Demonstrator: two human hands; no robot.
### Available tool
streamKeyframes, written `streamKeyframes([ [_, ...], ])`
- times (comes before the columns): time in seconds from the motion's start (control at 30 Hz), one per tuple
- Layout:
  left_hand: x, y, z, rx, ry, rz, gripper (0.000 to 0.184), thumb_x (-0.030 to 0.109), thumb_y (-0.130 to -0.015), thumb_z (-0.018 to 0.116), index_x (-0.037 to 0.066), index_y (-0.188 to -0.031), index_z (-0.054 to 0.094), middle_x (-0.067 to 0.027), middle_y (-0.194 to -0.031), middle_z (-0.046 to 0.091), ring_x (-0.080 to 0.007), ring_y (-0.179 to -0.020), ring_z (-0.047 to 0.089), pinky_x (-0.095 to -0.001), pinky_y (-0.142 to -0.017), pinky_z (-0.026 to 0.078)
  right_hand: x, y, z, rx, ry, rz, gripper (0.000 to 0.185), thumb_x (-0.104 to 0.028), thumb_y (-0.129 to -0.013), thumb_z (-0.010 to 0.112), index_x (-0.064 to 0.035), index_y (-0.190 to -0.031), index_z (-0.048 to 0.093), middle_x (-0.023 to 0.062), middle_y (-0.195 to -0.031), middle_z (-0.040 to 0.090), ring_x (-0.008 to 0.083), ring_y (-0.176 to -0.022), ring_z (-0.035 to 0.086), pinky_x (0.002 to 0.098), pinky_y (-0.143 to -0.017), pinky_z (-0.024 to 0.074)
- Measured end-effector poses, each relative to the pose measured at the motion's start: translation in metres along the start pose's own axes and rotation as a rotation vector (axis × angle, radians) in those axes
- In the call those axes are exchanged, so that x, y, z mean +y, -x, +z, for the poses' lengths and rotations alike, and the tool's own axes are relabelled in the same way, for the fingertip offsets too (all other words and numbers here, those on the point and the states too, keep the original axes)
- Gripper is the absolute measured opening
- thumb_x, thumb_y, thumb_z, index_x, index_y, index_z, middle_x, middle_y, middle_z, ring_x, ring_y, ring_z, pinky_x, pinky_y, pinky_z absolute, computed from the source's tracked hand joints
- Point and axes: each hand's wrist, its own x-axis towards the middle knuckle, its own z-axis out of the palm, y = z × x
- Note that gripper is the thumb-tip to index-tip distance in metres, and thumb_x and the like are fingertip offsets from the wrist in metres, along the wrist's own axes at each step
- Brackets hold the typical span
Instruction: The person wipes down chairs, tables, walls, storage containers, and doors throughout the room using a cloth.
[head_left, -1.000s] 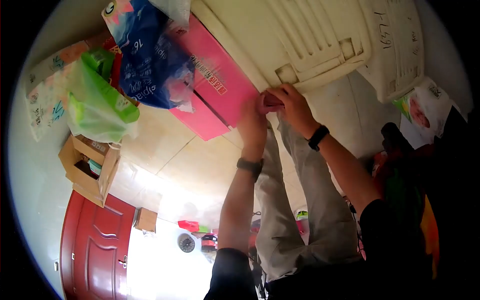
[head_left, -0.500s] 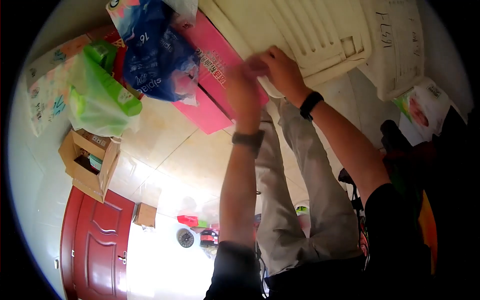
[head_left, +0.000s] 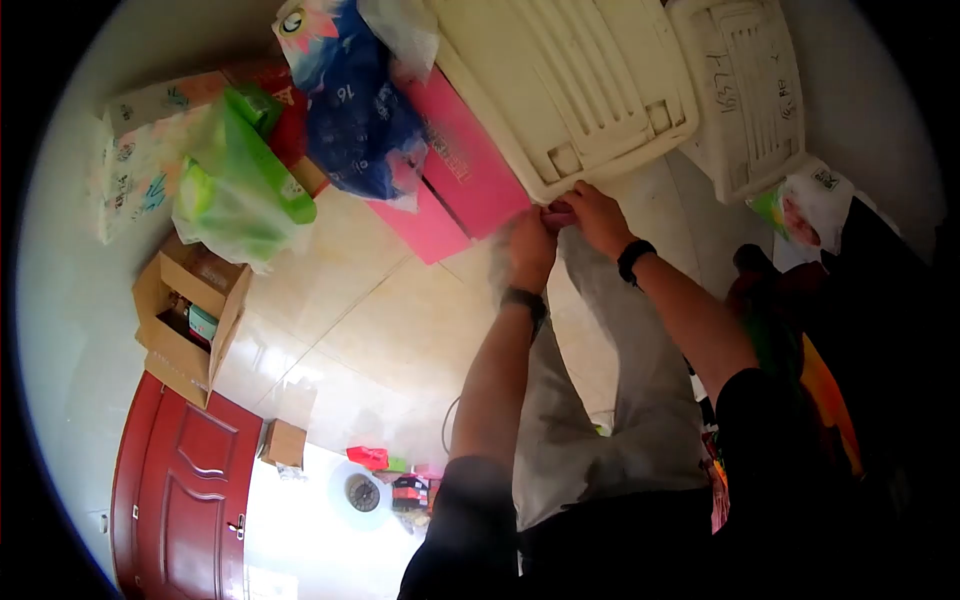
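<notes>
Both hands are close together above my legs, beside the near corner of the cream plastic lid [head_left: 590, 90]. A small pinkish-purple item [head_left: 558, 213] is between them, too small and covered to name. My left hand [head_left: 530, 248] has its fingers closed at one side of the item. From the other side my right hand [head_left: 598, 220] grips it, with the fingers bent over it. Dark bands circle both wrists. Left of the hands lies a pink box [head_left: 470, 170] with printed writing.
Beyond the pink box lie a blue plastic package [head_left: 355, 130] and a translucent bag [head_left: 240, 195] with green packs. An open carton [head_left: 190, 320] stands at left, near a red door [head_left: 200, 490]. A second cream lidded bin [head_left: 745, 100] is at right, above a white printed bag [head_left: 810, 210].
Both hands have come down toward my body, still together with the pinkish item between them. The view has shifted, so the boxes and lids appear displaced.
</notes>
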Motion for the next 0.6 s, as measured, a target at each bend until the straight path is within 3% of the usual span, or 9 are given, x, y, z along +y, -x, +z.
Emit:
streamKeyframes([
  [0.1,0.021,-0.02,-0.005,0.018,-0.04,0.025,0.021,0.015,-0.086,0.065,0.006,-0.104,0.058,-0.017,-0.105,0.06,-0.0393,-0.096,0.061,-0.047,-0.078,0.049,0.003,-0.023,-0.006,0.115,-0.078,0.007,0.036,0.003,-0.078,0.063,-0.0083,-0.112,0.063,0.0097,-0.104,0.059,0.0298,-0.096,0.062,0.0379,-0.081,0.0531],
  [0.2,0.066,-0.025,-0.015,0.275,-0.084,0.178,0.019,0.01,-0.086,0.063,0.004,-0.103,0.057,-0.0164,-0.106,0.057,-0.0376,-0.097,0.059,-0.0458,-0.078,0.049,0.023,-0.053,0.002,0.285,-0.117,-0.039,0.04,0.005,-0.077,0.063,-0.0075,-0.115,0.062,0.0095,-0.105,0.059,0.0299,-0.097,0.062,0.0371,-0.081,0.0531],
  [0.3,0.053,-0.059,0.001,0.4,-0.077,0.215,0.019,0.006,-0.084,0.062,0.003,-0.102,0.057,-0.0163,-0.104,0.055,-0.0359,-0.096,0.057,-0.0456,-0.077,0.047,0.023,-0.078,0.001,0.378,-0.212,-0.113,0.035,-0.001,-0.078,0.064,-0.0101,-0.111,0.061,0.0084,-0.103,0.058,0.0298,-0.097,0.062,0.039,-0.079,0.0532],
  [0.4,0.067,-0.065,0.003,0.478,-0.083,0.161,0.018,0.004,-0.082,0.062,0.003,-0.099,0.058,-0.016,-0.1,0.055,-0.0355,-0.092,0.056,-0.0455,-0.076,0.046,0.031,-0.086,-0.003,0.319,-0.225,-0.136,0.033,-0.003,-0.078,0.065,-0.0118,-0.11,0.062,0.0085,-0.102,0.058,0.03,-0.097,0.061,0.0399,-0.079,0.0529],
  [0.5,0.067,-0.076,-0.011,0.365,-0.078,0.182,0.027,-0.001,-0.081,0.06,0.003,-0.107,0.057,-0.019,-0.105,0.053,-0.0376,-0.102,0.053,-0.0455,-0.083,0.047,0.036,-0.099,-0.013,0.271,-0.175,-0.197,0.033,-0.004,-0.077,0.065,-0.0116,-0.109,0.062,0.0096,-0.102,0.058,0.0302,-0.098,0.06,0.0399,-0.08,0.0525],
  [0.6,0.068,-0.097,-0.032,0.42,-0.115,0.306,0.028,-0.001,-0.079,0.062,0.002,-0.107,0.057,-0.0206,-0.105,0.052,-0.0396,-0.101,0.052,-0.0457,-0.082,0.048,0.028,-0.12,-0.025,0.271,-0.054,-0.25,0.03,-0.006,-0.078,0.066,-0.011,-0.107,0.063,0.0094,-0.1,0.059,0.0302,-0.098,0.06,0.04,-0.078,0.0528],
])
